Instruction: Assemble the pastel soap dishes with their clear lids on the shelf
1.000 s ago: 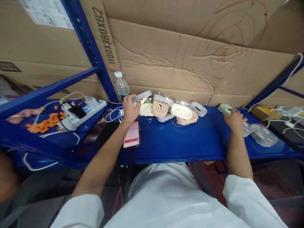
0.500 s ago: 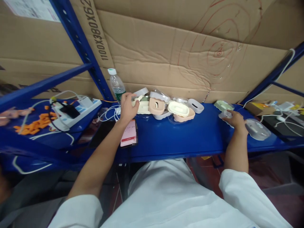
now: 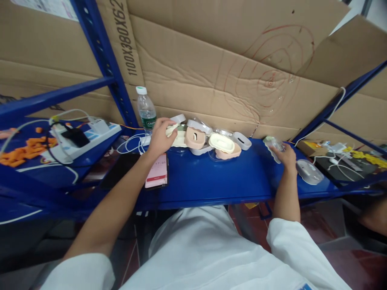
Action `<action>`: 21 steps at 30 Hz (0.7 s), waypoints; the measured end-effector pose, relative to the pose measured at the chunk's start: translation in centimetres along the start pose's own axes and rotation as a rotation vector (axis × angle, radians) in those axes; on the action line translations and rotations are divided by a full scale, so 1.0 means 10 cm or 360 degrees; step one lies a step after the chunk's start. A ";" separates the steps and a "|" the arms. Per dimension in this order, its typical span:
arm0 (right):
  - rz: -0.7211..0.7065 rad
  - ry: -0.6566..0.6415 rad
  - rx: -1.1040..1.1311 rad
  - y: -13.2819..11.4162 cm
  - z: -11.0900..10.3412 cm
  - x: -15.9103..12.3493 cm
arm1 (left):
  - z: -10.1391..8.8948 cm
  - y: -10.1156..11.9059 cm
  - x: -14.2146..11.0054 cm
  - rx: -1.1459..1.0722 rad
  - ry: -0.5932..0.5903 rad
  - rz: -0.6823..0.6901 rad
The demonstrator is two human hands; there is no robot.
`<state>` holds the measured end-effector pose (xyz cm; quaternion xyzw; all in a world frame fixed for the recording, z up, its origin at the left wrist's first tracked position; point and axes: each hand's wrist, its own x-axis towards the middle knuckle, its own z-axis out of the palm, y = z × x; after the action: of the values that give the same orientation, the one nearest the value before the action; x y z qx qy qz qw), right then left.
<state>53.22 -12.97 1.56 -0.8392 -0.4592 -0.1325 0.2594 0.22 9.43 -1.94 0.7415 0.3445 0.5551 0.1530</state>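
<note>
My left hand (image 3: 160, 139) is closed, thumb and fingers pinching a small cream-coloured piece (image 3: 172, 129) at the left end of a pile. In that pile lie a cream wavy-edged dish (image 3: 222, 142), a peach box with a slot (image 3: 192, 138), a grey slotted box (image 3: 242, 141) and clear plastic parts. Over to the right, my right hand (image 3: 287, 156) grips a clear plastic cover (image 3: 275, 148). The cover overlaps a light green dish (image 3: 267, 139), mostly hidden beneath it. Another clear cover (image 3: 311, 172) lies just right of my right wrist.
A water bottle (image 3: 146, 110) stands behind my left hand. A phone (image 3: 157, 173) lies under my left forearm. Farther left are a power strip (image 3: 87, 141) with cables and orange pieces (image 3: 24, 151). Blue shelf posts (image 3: 102, 60) flank the blue shelf (image 3: 211, 181).
My right hand has left the light green dish, taken hold of a clear cover and brought it over that dish. My left hand stays at the pile's left end. The view has shifted.
</note>
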 end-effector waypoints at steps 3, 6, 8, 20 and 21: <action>-0.0164 -0.0018 0.0269 -0.62 0.05 0.08 | -0.01 0.09 0.01 -0.0363 -0.0130 -0.0154; -0.0699 -0.0230 0.0719 -1.50 0.12 0.07 | 0.01 0.20 -0.02 -0.0804 -0.0474 -0.0263; -0.0939 -0.0308 0.0804 -2.15 0.17 -0.03 | 0.04 0.28 -0.06 -0.1080 -0.0666 -0.0340; -0.1323 -0.0391 0.1081 -3.75 0.52 -0.12 | -0.11 0.16 0.10 -0.1387 -0.0229 -0.0412; -0.1253 -0.0388 0.1130 -3.64 0.54 -0.01 | -0.11 0.14 0.10 -0.1398 -0.0227 -0.0430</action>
<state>22.51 6.18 8.46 -0.4737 -0.7822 0.0419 0.4025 -0.19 8.92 0.02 0.5911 0.1587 0.5713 0.5468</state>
